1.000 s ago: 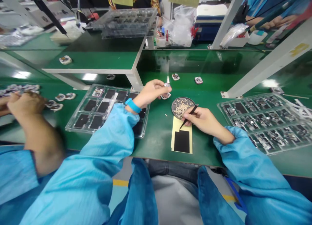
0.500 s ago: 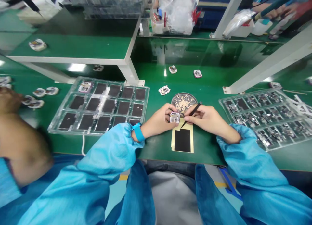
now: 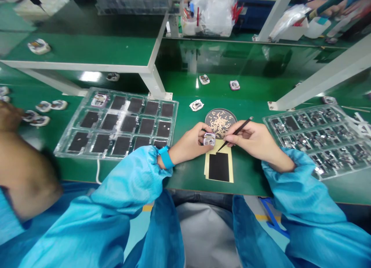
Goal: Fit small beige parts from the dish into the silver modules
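My left hand (image 3: 194, 141) pinches a small white rounded-square device housing (image 3: 209, 139), its open inner side facing up. In my right hand (image 3: 246, 138) is a pair of black tweezers (image 3: 235, 133), held like a pen. The tweezer tips point down at the top edge of a black rectangular sheet (image 3: 219, 167) on yellow backing paper (image 3: 231, 165). Just behind my hands sits a round grey dish (image 3: 206, 118) filled with tiny beige and dark bits. Another white housing (image 3: 196, 105) lies behind and left of the dish.
At left stands a clear tray (image 3: 116, 156) with dark-lined compartments, one holding a housing. A second clear tray (image 3: 268, 123), full of metallic parts, is at right. A shelf (image 3: 127, 69) and white posts rise behind. A co-worker's arm (image 3: 29, 167) reaches in at far left.
My right hand has shifted slightly right, and the tweezers lie at a lower slant, tips still by the black sheet's top edge. The left hand keeps its hold on the housing.
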Tool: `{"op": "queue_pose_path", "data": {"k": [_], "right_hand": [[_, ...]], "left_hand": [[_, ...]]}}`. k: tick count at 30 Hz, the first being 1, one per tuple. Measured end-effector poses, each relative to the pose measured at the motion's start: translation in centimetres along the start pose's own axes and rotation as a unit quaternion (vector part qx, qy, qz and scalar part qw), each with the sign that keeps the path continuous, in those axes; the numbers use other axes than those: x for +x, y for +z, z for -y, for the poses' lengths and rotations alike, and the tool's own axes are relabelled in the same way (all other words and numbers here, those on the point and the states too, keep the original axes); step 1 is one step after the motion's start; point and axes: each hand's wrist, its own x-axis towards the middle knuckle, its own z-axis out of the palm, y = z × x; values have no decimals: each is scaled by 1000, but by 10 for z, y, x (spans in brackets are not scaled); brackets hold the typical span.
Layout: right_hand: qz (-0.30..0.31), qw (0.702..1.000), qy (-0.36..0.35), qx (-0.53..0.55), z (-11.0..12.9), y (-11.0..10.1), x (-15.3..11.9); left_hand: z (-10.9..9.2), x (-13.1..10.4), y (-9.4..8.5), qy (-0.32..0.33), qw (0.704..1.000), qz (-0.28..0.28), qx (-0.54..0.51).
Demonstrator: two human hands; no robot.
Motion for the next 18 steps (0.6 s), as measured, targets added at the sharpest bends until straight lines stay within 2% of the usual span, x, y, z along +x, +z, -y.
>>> {"op": "queue_pose_path", "data": {"k": [3,8,14,18], "right_hand": [[-53,996,-65,0,8,-3,-3],[-147,971,-164,-92,4,1,-6],[-139,943,-263,-148,-7,10,-3],[-125,940,-264,-176,-8,11,-3]], "left_hand": [[-2,0,5,-10,999,-36,-7],[1,4,12,-20,996,-74,-53],[1,5,10,-41,992,-79,-92],[-2,6,10,-52,989,-80,-116]]}}
